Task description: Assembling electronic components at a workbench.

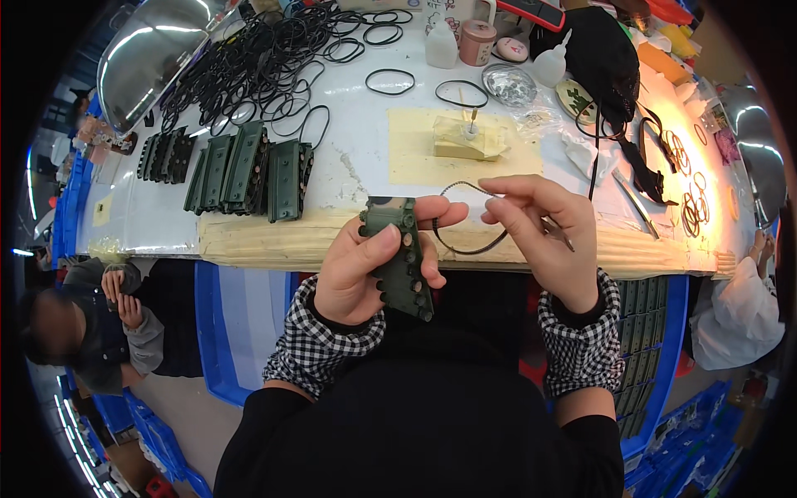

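In my left hand (pixel 357 266) is a dark green toy tank hull (pixel 404 270) with a row of small wheels along its side. The fingers wrap it, thumb on top. My right hand (pixel 544 228) pinches a thin black ribbed track loop (pixel 471 251) between thumb and fingertips. The loop's left side lies by the left fingertips, beside the hull's upper end. A slim metal tool tip (pixel 558 233) sticks out of the curled right fingers; the rest of it is hidden. Both hands are over the table's front edge.
Several green hulls (pixel 245 170) stand at the left, below a heap of black loops (pixel 257 66). A yellow taped block (pixel 467 139) with an upright pin sits in front. Bottles (pixel 442 46), a black cap (pixel 594 62) and a pen-like tool (pixel 635 203) lie right. Blue trays (pixel 212 332) flank me; people sit either side.
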`<state>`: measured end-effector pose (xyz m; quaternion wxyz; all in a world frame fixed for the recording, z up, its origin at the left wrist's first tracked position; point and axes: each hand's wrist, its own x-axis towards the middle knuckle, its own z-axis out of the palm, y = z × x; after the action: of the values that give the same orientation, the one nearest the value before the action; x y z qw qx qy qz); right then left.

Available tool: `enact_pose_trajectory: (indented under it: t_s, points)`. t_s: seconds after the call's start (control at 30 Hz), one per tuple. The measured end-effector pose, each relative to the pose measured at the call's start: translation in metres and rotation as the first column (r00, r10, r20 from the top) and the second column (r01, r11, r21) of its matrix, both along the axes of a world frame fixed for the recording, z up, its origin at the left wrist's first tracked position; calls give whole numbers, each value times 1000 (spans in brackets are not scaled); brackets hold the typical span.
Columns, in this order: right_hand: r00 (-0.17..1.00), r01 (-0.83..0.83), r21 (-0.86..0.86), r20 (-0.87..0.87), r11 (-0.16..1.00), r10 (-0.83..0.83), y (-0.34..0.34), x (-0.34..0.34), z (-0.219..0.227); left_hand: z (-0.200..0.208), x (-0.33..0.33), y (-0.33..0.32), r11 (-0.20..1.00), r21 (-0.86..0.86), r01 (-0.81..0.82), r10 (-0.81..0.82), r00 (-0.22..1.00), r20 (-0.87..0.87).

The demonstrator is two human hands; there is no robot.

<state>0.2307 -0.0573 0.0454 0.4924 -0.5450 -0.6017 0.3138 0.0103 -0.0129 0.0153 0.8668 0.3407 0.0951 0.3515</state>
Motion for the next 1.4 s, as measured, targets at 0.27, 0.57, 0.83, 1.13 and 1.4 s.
enact_pose_trajectory:
  t_s: [0.27,0.57,0.83,1.13,1.4]
  points:
    - [947,51,209,300,977,-113,-5,-8,35,-3,8,3,988,-142,-59,30,980,-195]
    - [945,-53,134,328,990,6,8,-44,24,-6,2,-5,982,-181,-59,48,997,-65]
    - [985,-19,-71,169,997,31,15,-60,21,-19,-7,-6,975,-88,-205,194,974,-120]
    - [988,-69,-112,127,991,83,21,-66,19,-21,-11,-5,962,-156,-225,216,974,-74]
    - [988,85,-179,139,980,-60,12,-72,18,-22,1,-9,942,-39,-332,326,939,-114]
